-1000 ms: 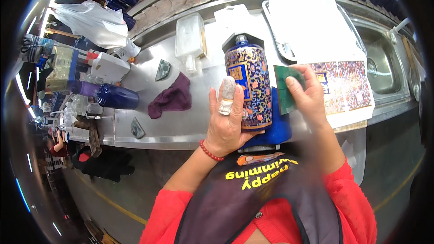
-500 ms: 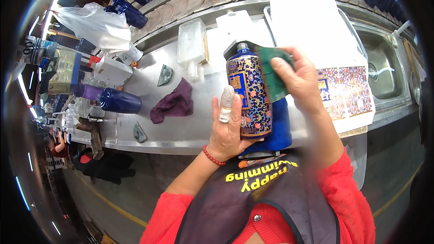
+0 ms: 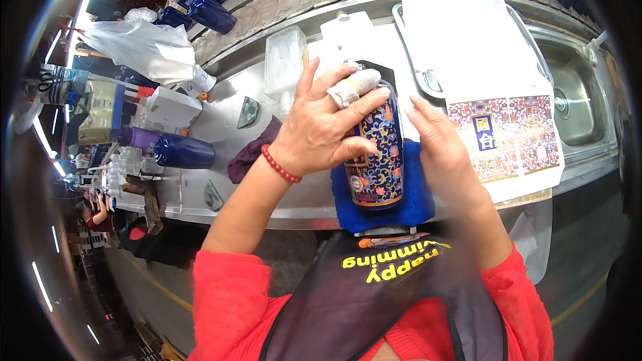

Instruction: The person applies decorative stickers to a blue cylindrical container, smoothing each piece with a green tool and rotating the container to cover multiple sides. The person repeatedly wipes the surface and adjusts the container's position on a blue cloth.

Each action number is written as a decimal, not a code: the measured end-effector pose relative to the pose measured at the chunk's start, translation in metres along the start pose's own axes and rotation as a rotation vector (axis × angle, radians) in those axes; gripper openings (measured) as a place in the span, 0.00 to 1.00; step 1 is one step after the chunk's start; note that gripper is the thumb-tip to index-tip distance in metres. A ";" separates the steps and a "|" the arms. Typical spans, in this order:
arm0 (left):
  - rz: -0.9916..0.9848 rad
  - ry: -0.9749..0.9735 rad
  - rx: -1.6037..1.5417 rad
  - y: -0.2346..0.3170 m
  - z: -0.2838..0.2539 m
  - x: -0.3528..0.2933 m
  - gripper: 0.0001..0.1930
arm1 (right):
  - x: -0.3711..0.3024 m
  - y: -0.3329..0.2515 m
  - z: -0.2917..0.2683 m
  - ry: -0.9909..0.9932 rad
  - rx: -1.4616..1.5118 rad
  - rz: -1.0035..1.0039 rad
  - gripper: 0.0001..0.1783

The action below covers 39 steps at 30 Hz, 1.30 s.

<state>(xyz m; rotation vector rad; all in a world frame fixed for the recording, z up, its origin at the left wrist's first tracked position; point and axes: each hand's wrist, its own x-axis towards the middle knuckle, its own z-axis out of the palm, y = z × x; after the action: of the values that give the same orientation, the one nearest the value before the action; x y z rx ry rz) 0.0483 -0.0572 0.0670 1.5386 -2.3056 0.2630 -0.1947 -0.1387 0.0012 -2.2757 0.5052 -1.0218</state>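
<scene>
A dark blue bottle with a colourful floral pattern [image 3: 378, 167] lies on a blue cloth [image 3: 418, 190] at the counter's front edge, its neck pointing away from me. My left hand [image 3: 321, 124] reaches across the bottle's upper part, fingers spread and touching its surface. One of those fingers wears a whitish wrapping, and a red bead bracelet is on the wrist. To the right of the bottle, my right hand [image 3: 445, 154] has its fingers stretched out with nothing visible in them. Left of the bottle is a purple cloth [image 3: 251, 160], partly behind my left forearm.
White sheets with floral printed transfers [image 3: 505, 137] lie at the right, beside a steel sink [image 3: 568, 100]. A clear rectangular container [image 3: 284, 60] stands further back. At the left are a blue bottle lying down [image 3: 184, 152] and glass shards [image 3: 248, 113]. Several blue bottles [image 3: 212, 15] line the back.
My left hand has moved from the bottle's lower left side onto its upper part. The green flexible scraper has left my right hand and is out of sight. The bottle now rests on the blue cloth.
</scene>
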 end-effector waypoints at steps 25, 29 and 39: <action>0.142 -0.157 0.023 0.073 -0.003 -0.001 0.35 | -0.018 0.005 -0.010 -0.027 -0.077 0.010 0.35; 0.093 -0.080 -0.116 0.090 -0.006 -0.022 0.36 | -0.016 -0.002 -0.006 -0.047 -0.052 -0.028 0.39; -0.170 0.047 0.012 0.110 0.015 -0.056 0.35 | -0.018 -0.012 -0.001 -0.129 -0.138 -0.020 0.41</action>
<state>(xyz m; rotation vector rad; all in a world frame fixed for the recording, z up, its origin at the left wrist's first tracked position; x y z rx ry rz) -0.0364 0.0283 0.0365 1.7039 -2.1262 0.2658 -0.2054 -0.1203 -0.0005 -2.4540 0.5133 -0.8665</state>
